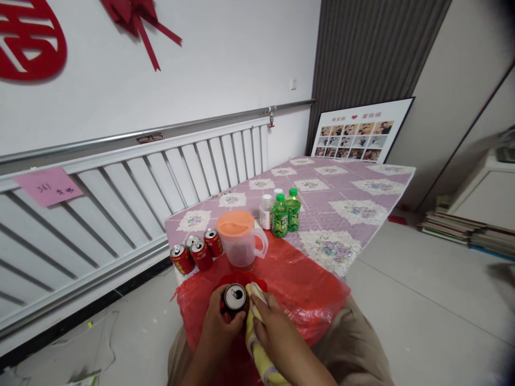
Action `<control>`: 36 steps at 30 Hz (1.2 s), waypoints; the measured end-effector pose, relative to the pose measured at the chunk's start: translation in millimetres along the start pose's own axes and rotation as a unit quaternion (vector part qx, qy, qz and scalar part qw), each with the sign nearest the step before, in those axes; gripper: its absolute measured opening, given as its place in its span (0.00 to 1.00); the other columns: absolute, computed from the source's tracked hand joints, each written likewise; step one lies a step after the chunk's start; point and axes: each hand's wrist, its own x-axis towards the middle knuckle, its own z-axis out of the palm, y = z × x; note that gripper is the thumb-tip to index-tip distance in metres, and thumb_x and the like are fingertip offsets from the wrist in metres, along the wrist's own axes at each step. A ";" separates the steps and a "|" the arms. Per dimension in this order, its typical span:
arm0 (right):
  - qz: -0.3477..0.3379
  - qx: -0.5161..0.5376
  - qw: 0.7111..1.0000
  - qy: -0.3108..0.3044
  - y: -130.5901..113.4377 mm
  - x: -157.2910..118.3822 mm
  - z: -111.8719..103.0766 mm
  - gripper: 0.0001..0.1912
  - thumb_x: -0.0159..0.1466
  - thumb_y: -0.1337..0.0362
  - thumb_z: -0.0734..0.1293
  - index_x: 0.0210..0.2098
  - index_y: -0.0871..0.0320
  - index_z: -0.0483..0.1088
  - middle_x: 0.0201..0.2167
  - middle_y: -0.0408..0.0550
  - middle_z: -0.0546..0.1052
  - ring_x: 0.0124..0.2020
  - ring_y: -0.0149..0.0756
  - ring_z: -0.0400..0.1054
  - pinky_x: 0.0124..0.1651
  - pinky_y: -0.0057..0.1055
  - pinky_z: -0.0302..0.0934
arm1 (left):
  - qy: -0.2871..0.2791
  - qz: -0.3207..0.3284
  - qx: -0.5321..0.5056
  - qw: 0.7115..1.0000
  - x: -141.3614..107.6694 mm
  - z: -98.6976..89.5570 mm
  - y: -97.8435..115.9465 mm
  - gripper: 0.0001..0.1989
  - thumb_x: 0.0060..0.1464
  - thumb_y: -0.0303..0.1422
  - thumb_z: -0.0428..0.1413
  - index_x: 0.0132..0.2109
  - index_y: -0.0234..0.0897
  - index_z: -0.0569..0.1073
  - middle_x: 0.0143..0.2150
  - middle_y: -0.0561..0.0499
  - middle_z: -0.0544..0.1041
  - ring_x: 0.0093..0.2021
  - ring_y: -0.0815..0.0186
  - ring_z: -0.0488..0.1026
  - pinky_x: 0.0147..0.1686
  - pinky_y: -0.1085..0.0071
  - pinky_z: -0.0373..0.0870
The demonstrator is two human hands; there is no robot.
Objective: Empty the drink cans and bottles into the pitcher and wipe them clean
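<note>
I have left hand wrapped round opened drink can, near, above red plastic sheet; right hand pinches yellow cloth right of can. Lidded pitcher farther.

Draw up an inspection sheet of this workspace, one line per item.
Surface: table under a purple floral tablecloth, with a red plastic sheet over its near end.
Job's things: a drink can, its top open, and a yellow cloth beside it.
Clutter: four red cans at the left, a pitcher with an orange lid, two green-capped bottles and two white-capped ones.
Hands: left hand grips the drink can; right hand holds the cloth at its side.
Cables: a thin pale line on the floor, possibly a cord; cannot tell.
Surroundings: white radiator along the wall; photo board behind the table.
</note>
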 end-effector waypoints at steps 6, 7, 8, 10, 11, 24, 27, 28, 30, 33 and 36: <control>-0.029 0.044 0.998 0.025 9.3 -10.3 1.1 0.30 0.61 0.73 0.58 0.64 0.65 0.63 0.67 0.64 0.60 0.68 0.45 0.55 0.68 0.42 0.53 | 0.018 -0.009 0.020 1.000 -2.7 6.2 9.6 0.26 0.42 0.33 0.59 0.51 0.34 0.68 0.50 0.40 0.76 0.50 0.51 0.76 0.52 0.55 0.73; -0.038 0.057 0.997 0.034 11.6 -10.9 1.5 0.30 0.61 0.72 0.58 0.63 0.65 0.63 0.67 0.64 0.61 0.68 0.45 0.55 0.68 0.42 0.53 | 0.014 -0.007 0.016 1.000 -2.6 5.5 10.2 0.26 0.42 0.33 0.59 0.51 0.34 0.67 0.50 0.40 0.76 0.50 0.51 0.76 0.52 0.56 0.73; -0.046 0.070 0.996 0.043 13.9 -10.6 1.8 0.29 0.62 0.71 0.57 0.63 0.64 0.64 0.66 0.63 0.62 0.67 0.45 0.56 0.67 0.43 0.54 | 0.009 -0.005 0.011 1.000 -2.2 4.5 10.5 0.26 0.42 0.33 0.59 0.51 0.34 0.67 0.50 0.40 0.76 0.51 0.52 0.76 0.52 0.56 0.73; -0.064 0.094 0.992 0.063 17.4 -7.1 1.5 0.28 0.62 0.70 0.58 0.62 0.63 0.66 0.65 0.63 0.64 0.66 0.45 0.58 0.67 0.44 0.55 | -0.010 -0.003 0.003 1.000 -0.7 1.8 10.6 0.27 0.41 0.32 0.59 0.52 0.34 0.67 0.51 0.41 0.76 0.52 0.52 0.75 0.54 0.56 0.72; -0.072 0.104 0.989 0.075 18.6 -3.8 1.0 0.28 0.61 0.70 0.57 0.61 0.63 0.66 0.64 0.62 0.65 0.66 0.44 0.59 0.67 0.44 0.55 | -0.023 -0.003 -0.001 1.000 0.2 0.2 10.5 0.28 0.40 0.31 0.59 0.52 0.34 0.67 0.51 0.41 0.76 0.52 0.52 0.75 0.55 0.56 0.72; -0.095 0.122 0.986 0.070 32.8 38.7 7.1 0.31 0.56 0.77 0.57 0.57 0.56 0.71 0.59 0.52 0.73 0.60 0.37 0.66 0.65 0.37 0.57 | -0.159 0.018 -0.042 0.986 14.1 -19.7 -10.1 0.34 0.42 0.27 0.58 0.59 0.35 0.64 0.60 0.40 0.71 0.62 0.52 0.68 0.64 0.54 0.63; -0.075 0.097 0.990 0.065 32.5 34.2 10.9 0.32 0.54 0.78 0.58 0.57 0.57 0.71 0.59 0.54 0.72 0.61 0.38 0.65 0.64 0.37 0.57 | -0.205 0.005 -0.054 0.977 18.7 -26.6 -9.4 0.36 0.42 0.27 0.58 0.61 0.36 0.62 0.63 0.40 0.69 0.64 0.52 0.66 0.65 0.54 0.61; -0.066 0.088 0.992 0.065 31.3 32.8 11.4 0.32 0.54 0.78 0.58 0.57 0.58 0.71 0.59 0.55 0.72 0.61 0.39 0.65 0.64 0.37 0.57 | -0.216 0.002 -0.055 0.975 19.8 -28.5 -8.0 0.36 0.43 0.27 0.57 0.61 0.36 0.62 0.63 0.40 0.69 0.64 0.53 0.66 0.65 0.54 0.60; -0.050 0.070 0.994 0.064 27.7 30.7 11.4 0.33 0.55 0.78 0.58 0.58 0.58 0.70 0.60 0.56 0.71 0.61 0.41 0.65 0.63 0.38 0.57 | -0.225 0.000 -0.056 0.973 20.8 -30.4 -5.0 0.35 0.43 0.27 0.57 0.62 0.37 0.63 0.64 0.40 0.68 0.65 0.53 0.65 0.66 0.54 0.59; -0.028 0.046 0.997 0.060 21.9 29.3 9.8 0.32 0.56 0.78 0.59 0.58 0.57 0.70 0.59 0.56 0.72 0.60 0.42 0.67 0.61 0.38 0.60 | -0.210 -0.007 -0.051 0.976 18.4 -26.8 -2.6 0.37 0.43 0.29 0.57 0.63 0.36 0.61 0.65 0.39 0.66 0.66 0.52 0.63 0.67 0.53 0.58; -0.015 0.029 0.998 0.056 17.5 28.1 8.0 0.32 0.56 0.77 0.59 0.59 0.56 0.69 0.60 0.57 0.71 0.60 0.43 0.66 0.61 0.38 0.60 | -0.141 -0.013 -0.017 0.990 12.9 -16.5 -1.7 0.39 0.42 0.33 0.59 0.63 0.31 0.60 0.64 0.35 0.66 0.64 0.49 0.65 0.65 0.52 0.60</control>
